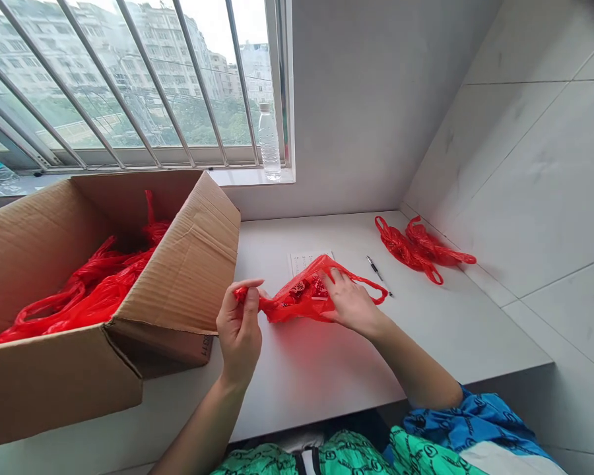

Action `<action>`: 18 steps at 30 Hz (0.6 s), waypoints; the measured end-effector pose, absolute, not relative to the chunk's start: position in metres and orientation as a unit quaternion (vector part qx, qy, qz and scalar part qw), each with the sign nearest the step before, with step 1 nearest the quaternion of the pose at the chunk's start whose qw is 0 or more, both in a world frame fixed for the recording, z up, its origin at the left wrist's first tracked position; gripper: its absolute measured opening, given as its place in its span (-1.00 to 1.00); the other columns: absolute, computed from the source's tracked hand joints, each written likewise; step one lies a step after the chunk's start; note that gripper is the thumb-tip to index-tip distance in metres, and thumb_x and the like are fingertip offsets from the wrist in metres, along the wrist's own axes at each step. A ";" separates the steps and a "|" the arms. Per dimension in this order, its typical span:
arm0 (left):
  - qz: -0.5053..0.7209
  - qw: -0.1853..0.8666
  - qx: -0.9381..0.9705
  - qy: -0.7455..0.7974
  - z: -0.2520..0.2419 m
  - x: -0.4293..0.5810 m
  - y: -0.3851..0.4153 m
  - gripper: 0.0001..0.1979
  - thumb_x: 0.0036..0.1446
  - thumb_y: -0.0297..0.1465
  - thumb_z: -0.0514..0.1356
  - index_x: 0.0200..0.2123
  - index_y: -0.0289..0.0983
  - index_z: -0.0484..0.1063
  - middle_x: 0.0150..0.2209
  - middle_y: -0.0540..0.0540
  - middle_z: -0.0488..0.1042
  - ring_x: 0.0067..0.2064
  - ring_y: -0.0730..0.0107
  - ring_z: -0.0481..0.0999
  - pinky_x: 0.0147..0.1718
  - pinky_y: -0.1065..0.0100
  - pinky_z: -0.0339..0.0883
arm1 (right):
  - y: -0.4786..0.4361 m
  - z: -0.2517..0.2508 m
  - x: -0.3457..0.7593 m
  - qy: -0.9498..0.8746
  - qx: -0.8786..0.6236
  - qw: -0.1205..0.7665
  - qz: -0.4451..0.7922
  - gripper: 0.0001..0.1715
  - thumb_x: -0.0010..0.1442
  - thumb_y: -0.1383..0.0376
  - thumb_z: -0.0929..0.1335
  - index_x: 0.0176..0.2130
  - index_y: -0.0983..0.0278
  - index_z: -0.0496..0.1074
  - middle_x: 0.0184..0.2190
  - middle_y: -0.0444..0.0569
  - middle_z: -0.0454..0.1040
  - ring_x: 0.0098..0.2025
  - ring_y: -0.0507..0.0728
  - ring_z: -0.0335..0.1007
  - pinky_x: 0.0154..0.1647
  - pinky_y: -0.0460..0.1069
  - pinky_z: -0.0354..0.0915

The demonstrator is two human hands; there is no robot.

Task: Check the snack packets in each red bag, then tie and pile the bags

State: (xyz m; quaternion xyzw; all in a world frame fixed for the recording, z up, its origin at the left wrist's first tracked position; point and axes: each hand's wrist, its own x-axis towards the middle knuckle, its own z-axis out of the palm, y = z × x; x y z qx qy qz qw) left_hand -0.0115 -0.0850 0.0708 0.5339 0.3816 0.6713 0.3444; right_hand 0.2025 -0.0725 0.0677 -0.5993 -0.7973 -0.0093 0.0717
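Observation:
A red plastic bag [304,297] is stretched between my two hands above the white table. Its gathered, twisted left end is pinched between the thumb and fingers of my left hand [240,323]. My right hand [349,300] grips the wider part, fingertips bent against the film and partly hidden by it. Small red items with dark printed characters [319,287] show through the thin plastic; their kind is unclear. One loop handle [371,287] hangs out to the right of my right hand.
An open cardboard box [188,257] at left holds several red plastic bags [94,290]. Behind my hands lie a printed sheet [299,262] and a pen [375,267]. Two twisted red bags [416,249] rest by the tiled wall. A bottle [270,145] stands on the windowsill.

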 end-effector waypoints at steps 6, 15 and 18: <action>0.630 0.140 0.641 0.415 0.082 -0.014 -0.084 -0.76 0.24 -0.36 0.22 -0.03 -0.20 0.41 -0.23 -0.07 0.38 -0.27 0.42 0.42 -0.26 0.37 0.37 | -0.069 0.084 0.212 -0.824 -0.551 0.119 0.056 -0.47 0.14 0.16 0.48 0.05 0.26 0.38 -0.11 0.05 0.48 -0.14 0.22 0.42 -0.35 0.00 0.30; 0.159 -0.016 0.903 0.398 0.057 0.018 -0.064 -0.75 0.37 -0.34 0.00 -0.09 -0.21 0.46 -0.28 -0.07 0.59 -0.36 0.31 0.54 0.00 0.11 0.27 | -0.046 0.065 0.206 -0.802 -0.593 0.052 0.044 -0.81 0.34 0.40 0.24 -0.09 0.25 0.39 -0.29 -0.06 0.53 -0.34 0.06 0.44 -0.46 -0.08 0.13; 0.076 -0.029 0.849 0.522 0.034 0.013 -0.041 -0.68 0.38 -0.29 -0.04 -0.04 -0.27 0.45 -0.26 -0.15 0.58 -0.35 0.21 0.55 -0.12 0.11 0.26 | -0.039 0.056 0.216 -0.749 -0.662 -0.020 0.026 -0.74 0.24 0.29 0.38 -0.06 0.28 0.37 -0.23 0.03 0.55 -0.25 0.16 0.51 -0.45 -0.07 0.15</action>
